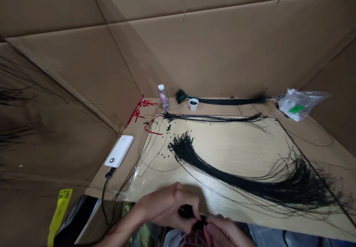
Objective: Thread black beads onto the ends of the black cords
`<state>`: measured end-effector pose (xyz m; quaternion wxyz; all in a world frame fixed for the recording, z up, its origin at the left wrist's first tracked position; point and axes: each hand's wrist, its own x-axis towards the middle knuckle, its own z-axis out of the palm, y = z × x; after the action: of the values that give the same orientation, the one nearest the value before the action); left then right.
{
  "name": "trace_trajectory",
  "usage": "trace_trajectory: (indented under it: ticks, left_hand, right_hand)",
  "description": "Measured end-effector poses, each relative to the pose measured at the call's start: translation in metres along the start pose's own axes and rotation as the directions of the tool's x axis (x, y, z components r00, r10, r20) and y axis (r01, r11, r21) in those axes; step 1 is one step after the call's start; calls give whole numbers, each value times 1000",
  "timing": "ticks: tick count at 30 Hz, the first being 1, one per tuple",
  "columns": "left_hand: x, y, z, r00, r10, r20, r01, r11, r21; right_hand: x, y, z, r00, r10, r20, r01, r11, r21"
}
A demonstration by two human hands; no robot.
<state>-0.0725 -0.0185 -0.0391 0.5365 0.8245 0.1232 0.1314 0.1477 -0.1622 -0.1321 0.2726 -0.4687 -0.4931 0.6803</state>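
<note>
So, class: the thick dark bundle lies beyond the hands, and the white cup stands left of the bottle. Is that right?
No: the head view shows the white cup right of the bottle. The thick dark bundle does lie beyond the hands.

My left forearm (126, 224) is bare and slim, narrowing toward the wrist, and a rounded knuckle stands out on my left hand (167, 204). My fingers (196, 204) are slender and bare. My right hand (226, 232), also bare, is partly cropped by the bottom edge. At the bottom centre of the frame I wear something red (190, 241) crossed by thin pale lines, with whitish-grey cloth (172, 239) beside it.
</note>
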Motion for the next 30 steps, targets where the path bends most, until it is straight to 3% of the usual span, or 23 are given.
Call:
trace_trajectory:
  ticks: [2,4,6,7,9,11,21,30]
  left_hand:
    - [0,-8,-10,999,-20,-29,19,998,-54]
    - [-1,-17,-25,990,-49,-130,50,999,2]
    - [-5,-30,-42,961,-50,-272,118,963,242]
    - [-7,-37,-51,953,-27,-302,156,898,411]
    - [-10,-53,-63,964,17,-266,178,704,688]
    - [-11,-66,-69,982,27,-187,138,570,810]
    - [-12,-80,-59,995,92,-38,2,364,931]
    - [-17,-82,-59,995,97,0,-28,294,955]
  right_hand:
    - [-1,-11,-4,998,48,-31,-46,996,77]
    - [0,-24,-8,994,93,-62,-81,983,167]
    - [1,-33,-10,988,111,-108,-80,962,259]
    - [2,-36,-11,985,108,-136,-64,953,295]
    - [5,-39,-13,977,85,-195,-18,947,321]
    - [8,-41,-15,969,48,-243,23,960,280]
    - [22,-88,-33,967,-44,-251,75,991,114]
    - [33,-93,-29,976,-79,-204,102,989,106]
